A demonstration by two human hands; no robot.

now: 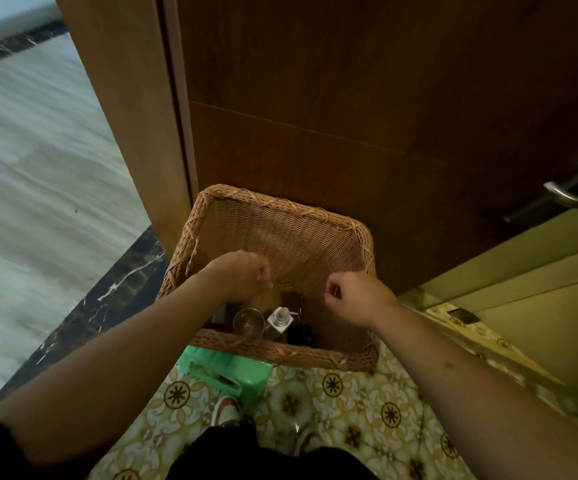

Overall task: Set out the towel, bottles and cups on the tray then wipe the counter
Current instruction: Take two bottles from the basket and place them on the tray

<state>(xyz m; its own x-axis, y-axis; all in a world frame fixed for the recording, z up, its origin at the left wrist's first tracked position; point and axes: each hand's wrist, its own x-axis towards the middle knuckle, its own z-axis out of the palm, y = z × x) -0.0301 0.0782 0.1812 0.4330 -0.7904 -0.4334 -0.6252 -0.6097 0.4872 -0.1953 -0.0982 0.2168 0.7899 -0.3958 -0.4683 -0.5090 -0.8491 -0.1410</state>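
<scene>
- Both of our hands are curled into loose fists above the wicker tray; the left hand point(246, 277) and the right hand point(351, 297) have fingers folded in, and we cannot tell whether either pinches anything, since whatever lies between the fingertips is too small or hidden.
- Our left hand sits at about 10 o'clock from the tray's middle, our right at about 3 o'clock, with a clear gap between them.
- We see the wicker tray point(291, 237) tilted, its woven floor facing us and its far rim against the dark wooden door point(367, 98).
- At the tray's 6 o'clock edge, the small things are gathered against the near rim: a clear glass cup point(247, 322), just to its right a clear pump bottle point(278, 323), and touching that at 4 o'clock a dark bottle point(299, 335).
- Behind them, toward 12 o'clock, we make out a dark brown box-like shape, too dim to name.
- Below the tray at 7 o'clock is a green plastic stool point(226, 370) on the patterned floor point(360, 407).
- A metal door handle point(573, 195) shows at 2 o'clock, and pale marble flooring point(31, 174) spreads at 9 o'clock.
- We see no towel in view.
</scene>
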